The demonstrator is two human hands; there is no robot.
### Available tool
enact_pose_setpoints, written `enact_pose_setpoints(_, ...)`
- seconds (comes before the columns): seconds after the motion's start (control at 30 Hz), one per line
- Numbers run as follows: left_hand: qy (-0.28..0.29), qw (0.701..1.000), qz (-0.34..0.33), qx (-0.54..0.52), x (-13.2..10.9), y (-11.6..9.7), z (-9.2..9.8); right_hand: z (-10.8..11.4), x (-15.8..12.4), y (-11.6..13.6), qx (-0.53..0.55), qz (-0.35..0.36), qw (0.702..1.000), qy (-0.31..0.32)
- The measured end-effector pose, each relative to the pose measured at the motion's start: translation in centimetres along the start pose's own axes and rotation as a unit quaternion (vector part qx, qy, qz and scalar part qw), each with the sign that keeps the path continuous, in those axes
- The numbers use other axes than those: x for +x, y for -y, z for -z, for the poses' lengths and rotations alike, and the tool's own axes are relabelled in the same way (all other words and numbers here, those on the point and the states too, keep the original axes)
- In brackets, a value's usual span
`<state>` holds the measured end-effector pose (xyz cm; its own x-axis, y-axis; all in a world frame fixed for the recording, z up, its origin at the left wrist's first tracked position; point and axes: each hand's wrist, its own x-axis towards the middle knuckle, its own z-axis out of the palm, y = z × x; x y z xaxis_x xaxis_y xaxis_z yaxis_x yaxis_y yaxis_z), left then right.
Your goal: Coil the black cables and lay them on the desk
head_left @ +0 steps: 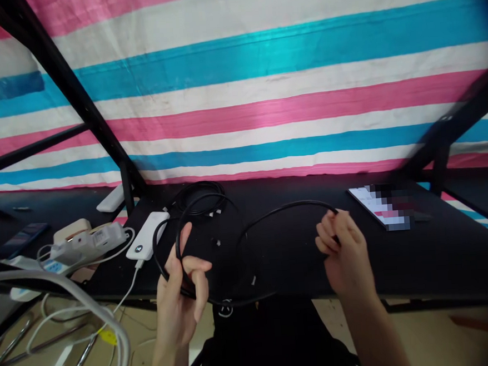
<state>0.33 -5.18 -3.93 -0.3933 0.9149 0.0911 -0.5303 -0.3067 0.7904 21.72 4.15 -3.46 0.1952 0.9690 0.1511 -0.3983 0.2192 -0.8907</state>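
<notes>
A black cable (287, 205) runs between my two hands above the front of the dark table. Loops of it pass around the fingers of my left hand (180, 293), whose thumb presses the cable while the index finger points up. My right hand (343, 248) is closed around another stretch of the cable, fingers curled in. A lower length of the cable sags from the left hand past the table's front edge. Behind the left hand, a coiled black cable (199, 200) lies on the table.
A white power bank (148, 236) with a white cord lies left, near a white power strip (87, 244). On the right rests a phone (375, 207), its screen partly blurred. Black metal frame bars (70, 95) rise at both sides; a striped sheet (264, 109) hangs behind.
</notes>
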Motion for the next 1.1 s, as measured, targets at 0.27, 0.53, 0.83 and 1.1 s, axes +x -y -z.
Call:
enact_pose_setpoints(0.27, 0.123, 0.985, 0.118, -0.001, 0.2, 1.6, 0.0, -0.8, -0.7, -1.8, -0.077, 0.011, 0.997, 0.03)
enact_pose_setpoints(0.53, 0.099, 0.981, 0.161, -0.054, -1.2, 3.1, -0.7, -2.4, -0.7, -2.4, -0.038, -0.015, 0.999, 0.008)
enact_pose_setpoints(0.83, 0.094, 0.975, 0.165, -0.113, -1.5, 3.1, -0.8, -0.6, 0.8, -0.1, 0.111, 0.017, 0.992, -0.054)
enact_pose_setpoints(1.1, -0.021, 0.994, 0.099, 0.032, -0.6, 2.4, -1.5, 4.6, 2.7, 1.7, 0.177, 0.044, 0.982, -0.055)
